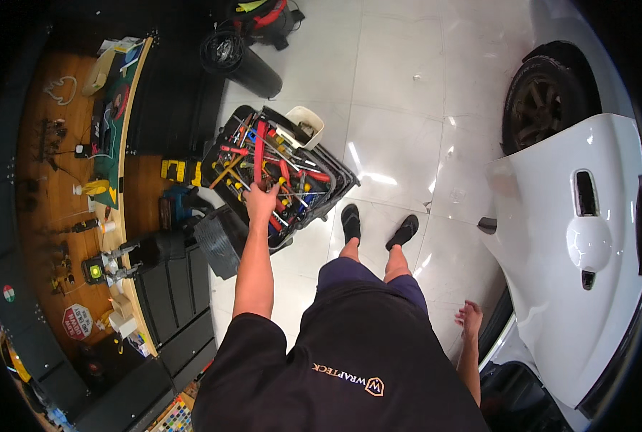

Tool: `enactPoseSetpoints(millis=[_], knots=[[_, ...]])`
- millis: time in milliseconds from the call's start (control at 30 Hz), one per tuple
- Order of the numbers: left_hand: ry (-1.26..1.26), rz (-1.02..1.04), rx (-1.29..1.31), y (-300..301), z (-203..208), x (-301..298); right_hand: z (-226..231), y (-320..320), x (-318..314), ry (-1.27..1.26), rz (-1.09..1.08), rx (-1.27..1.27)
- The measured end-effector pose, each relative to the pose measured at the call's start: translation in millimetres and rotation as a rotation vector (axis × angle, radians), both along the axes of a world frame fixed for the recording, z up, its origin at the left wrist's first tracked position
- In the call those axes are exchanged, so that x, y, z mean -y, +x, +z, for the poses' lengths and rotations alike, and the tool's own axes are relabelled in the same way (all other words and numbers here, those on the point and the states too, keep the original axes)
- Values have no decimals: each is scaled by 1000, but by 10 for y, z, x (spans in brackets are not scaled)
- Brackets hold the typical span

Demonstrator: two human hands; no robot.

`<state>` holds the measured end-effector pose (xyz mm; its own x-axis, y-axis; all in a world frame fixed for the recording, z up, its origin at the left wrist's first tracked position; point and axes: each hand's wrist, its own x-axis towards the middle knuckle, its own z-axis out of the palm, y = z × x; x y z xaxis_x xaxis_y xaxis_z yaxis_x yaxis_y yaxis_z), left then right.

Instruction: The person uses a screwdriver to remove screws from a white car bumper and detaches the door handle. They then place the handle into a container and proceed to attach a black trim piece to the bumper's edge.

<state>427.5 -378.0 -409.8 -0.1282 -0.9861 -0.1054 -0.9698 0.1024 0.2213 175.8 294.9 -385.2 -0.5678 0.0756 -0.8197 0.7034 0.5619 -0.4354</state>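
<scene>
My bare left hand [263, 198] reaches the near end of a long red-handled tool [260, 147]; whether it is clamped on it I cannot tell. Both sit among colourful-handled hand tools [317, 176] in the open black plastic toolbox [341, 173]; parting them gently seems wisest. My left forearm [254, 266] stretches forward; my empty right hand [470, 317], fingers loosely apart, hangs near the white car door [540, 216]

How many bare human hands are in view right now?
2. The bare left hand is over the open black toolbox, at the lower end of a long red handle; the bare right hand hangs near the glossy white car door. No others show.
</scene>
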Motion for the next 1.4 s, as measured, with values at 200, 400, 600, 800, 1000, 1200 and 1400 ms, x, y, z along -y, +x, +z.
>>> enactPoseSetpoints(millis=[200, 400, 600, 800, 1000, 1200, 1400], knots=[[180, 5, -72, -287, 261, 273, 74, -61, -349, 135, 39, 111], [263, -228, 187, -277, -156, 311, 114, -144, -267, 14, 53, 9], [651, 6, -89, -357, 202, 333, 688, -189, 111, -40, -39, -215], [107, -583, -258, -1231, 724, 537, 2186, -719, 592, 189, 37, -922], [29, -913, -130, -2008, 118, 596, 2833, -1493, 1147, 200, -35, -1434], [46, -654, -26, -1810, -267, 698, 2701, -1683, 1192, 289, -7, -1616], [-25, -691, -9, -1779, 68, 564, 2518, -1686, 1011, 325, -49, -1731]])
